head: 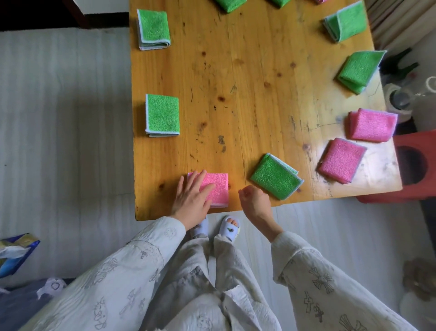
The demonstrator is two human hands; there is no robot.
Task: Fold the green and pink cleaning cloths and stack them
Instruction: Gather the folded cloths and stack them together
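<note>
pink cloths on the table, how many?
3 fully in view: one under the left hand at the near edge, two near the right edge. A pink sliver at the top edge may be a fourth.

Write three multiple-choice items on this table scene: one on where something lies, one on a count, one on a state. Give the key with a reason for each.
1. Where does the left hand rest?
A. On the pink cloth at the table's near edge
B. On the red stool
C. On a green cloth at the far edge

2. How many pink cloths lie fully in view on the table?
A. One
B. Three
C. Six

3. What state is the right hand in?
A. Gripping a green cloth
B. Flat on the wood
C. Curled, holding nothing

Key:
1 A: straight fingers lie on the near pink cloth.
2 B: that one plus two pink cloths at the right side.
3 C: its fingers are curled beside the nearest green cloth, not touching it.
</note>
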